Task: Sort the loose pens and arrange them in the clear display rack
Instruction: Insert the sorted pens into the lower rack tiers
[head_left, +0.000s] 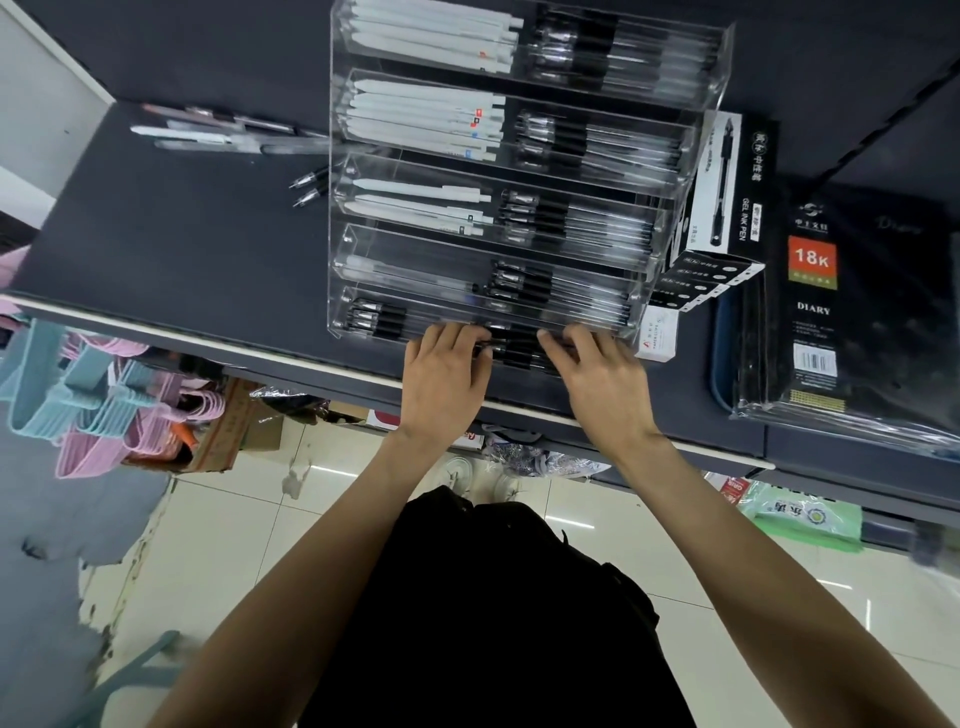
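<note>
Dark counter (182, 249), carrying all items listed. Clear display rack (691, 119), stepped tiers running left to right; upper tiers hold white pens (431, 111) on the left and black-grip pens on the right, long axes parallel to the tier fronts. Diary pack (813, 312), shrink-wrapped, right of the rack; gel pen box (727, 187) between them, touching the rack's right side. Loose pens (218, 137), unsorted, on the counter well to the left of the rack; two more (310, 189) just beside its left wall. Bundle of black pens (514, 345), lying crosswise at the lowest tier's front edge, long axis left to right. Left hand (441, 379), fingers curled over the bundle's left end; right hand (597, 379), fingers curled over its right end. Judgement: the bundle is being squared into the front tier; the loose pens lie nearer the left hand.
</note>
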